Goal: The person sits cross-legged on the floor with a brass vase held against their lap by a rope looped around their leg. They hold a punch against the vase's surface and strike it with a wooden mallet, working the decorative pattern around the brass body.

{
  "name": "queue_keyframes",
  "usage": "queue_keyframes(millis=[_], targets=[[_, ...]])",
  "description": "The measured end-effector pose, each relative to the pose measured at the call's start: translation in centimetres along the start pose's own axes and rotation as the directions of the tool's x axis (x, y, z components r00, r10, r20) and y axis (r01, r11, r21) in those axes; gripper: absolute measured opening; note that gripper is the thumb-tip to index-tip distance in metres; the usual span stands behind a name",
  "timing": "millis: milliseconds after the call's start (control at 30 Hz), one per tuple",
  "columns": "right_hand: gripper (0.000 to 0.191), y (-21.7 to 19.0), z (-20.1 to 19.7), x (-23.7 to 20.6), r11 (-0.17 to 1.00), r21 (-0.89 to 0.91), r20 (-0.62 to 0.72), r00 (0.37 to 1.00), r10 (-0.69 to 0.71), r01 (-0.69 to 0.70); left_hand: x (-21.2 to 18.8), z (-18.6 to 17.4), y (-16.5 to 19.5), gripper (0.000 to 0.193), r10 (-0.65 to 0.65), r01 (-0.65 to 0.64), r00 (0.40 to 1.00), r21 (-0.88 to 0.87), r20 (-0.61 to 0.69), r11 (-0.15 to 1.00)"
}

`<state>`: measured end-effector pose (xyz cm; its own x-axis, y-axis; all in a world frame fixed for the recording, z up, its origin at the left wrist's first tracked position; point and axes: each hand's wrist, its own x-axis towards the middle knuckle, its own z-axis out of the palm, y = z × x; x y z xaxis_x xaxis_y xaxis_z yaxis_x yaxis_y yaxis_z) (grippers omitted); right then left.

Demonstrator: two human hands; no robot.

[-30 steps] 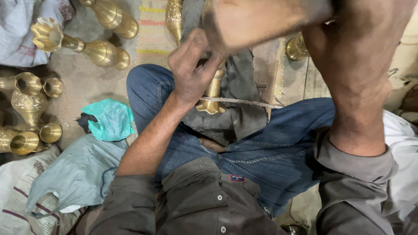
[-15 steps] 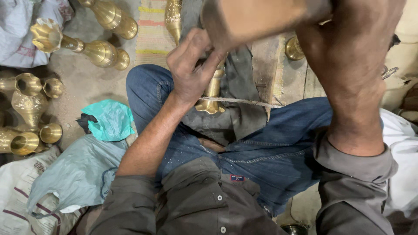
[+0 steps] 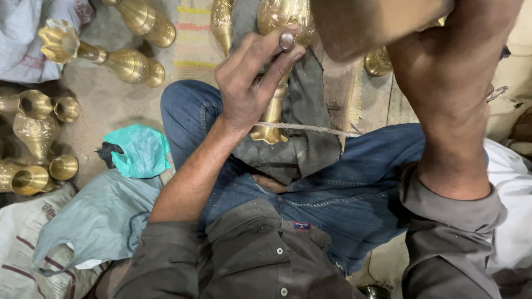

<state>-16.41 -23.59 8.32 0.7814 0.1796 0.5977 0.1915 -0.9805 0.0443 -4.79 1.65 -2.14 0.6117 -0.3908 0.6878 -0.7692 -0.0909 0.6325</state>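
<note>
A brass vase (image 3: 275, 113) lies lengthwise on a dark cloth (image 3: 310, 144) over my lap, with a thin cord (image 3: 316, 129) stretched across its foot. My left hand (image 3: 249, 83) rests on the vase and pinches a small metal punch (image 3: 286, 41) with a round head against the embossed body (image 3: 282, 14). My right forearm (image 3: 449, 99) is raised close to the camera. My right hand (image 3: 377, 25) is a blur at the top edge, and what it holds is hidden.
More brass vases lie on the floor at the upper left (image 3: 100, 52) and the left edge (image 3: 36, 130), and another (image 3: 221, 22) lies beside the one on my lap. A teal bag (image 3: 138, 149), a grey bag (image 3: 94, 221) and a striped mat (image 3: 191, 39) are nearby.
My left hand has shifted slightly up the vase with the punch. The blurred right hand has drifted a little to the right at the top of the view.
</note>
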Motion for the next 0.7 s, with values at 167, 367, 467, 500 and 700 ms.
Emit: queue_keyframes(millis=[167, 367, 467, 500, 700], targets=[[0.035, -0.4, -0.4, 0.6, 0.995, -0.101, 0.034, 0.999, -0.021, 0.025, 0.3, -0.2, 0.4, 0.032, 0.012, -0.012, 1.0, 0.062, 0.007, 0.998], [0.032, 0.7, 0.8, 0.0, 0.999, -0.043, 0.0, 1.0, -0.012, 0.012, 0.9, 0.0, 1.0, 0.031, 0.013, -0.013, 1.0, 0.013, 0.013, 1.0], [0.03, 1.0, 1.3, -0.3, 0.999, -0.032, 0.001, 1.0, -0.02, 0.02, 0.9, -0.1, 1.1, 0.036, 0.0, 0.0, 1.0, -0.004, 0.005, 1.0], [0.03, 1.1, 1.5, -0.3, 0.999, -0.027, 0.001, 1.0, -0.022, 0.022, 0.9, -0.2, 1.0, 0.035, 0.012, -0.012, 1.0, 0.006, 0.011, 1.0], [0.027, 1.1, 1.7, 0.0, 1.0, -0.015, -0.001, 1.0, -0.017, 0.017, 0.5, 0.0, 0.3, 0.031, 0.0, -0.001, 1.0, 0.036, 0.023, 0.999]])
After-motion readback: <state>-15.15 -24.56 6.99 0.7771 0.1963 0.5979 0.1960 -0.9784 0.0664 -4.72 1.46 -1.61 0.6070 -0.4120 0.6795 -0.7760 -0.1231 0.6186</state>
